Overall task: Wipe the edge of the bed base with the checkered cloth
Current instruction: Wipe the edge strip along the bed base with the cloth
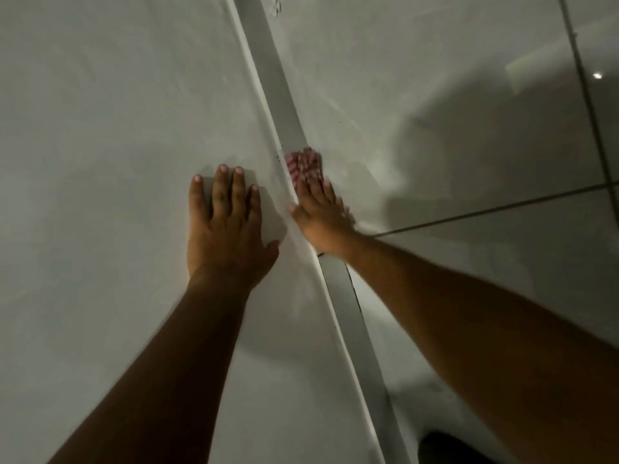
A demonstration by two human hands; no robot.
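The bed base edge [283, 95] is a grey strip that runs diagonally from the top middle to the bottom right. A red and white checkered cloth [303, 165] lies bunched on that strip. My right hand [320, 217] presses on the cloth from just below it, fingers over the fabric, and looks blurred. My left hand [227, 226] rests flat with fingers spread on the white bed surface [100, 145], just left of the edge and beside the right hand.
Glossy pale floor tiles [469, 128] with dark grout lines lie to the right of the base. A dark shape [449, 447] shows at the bottom edge beside the strip.
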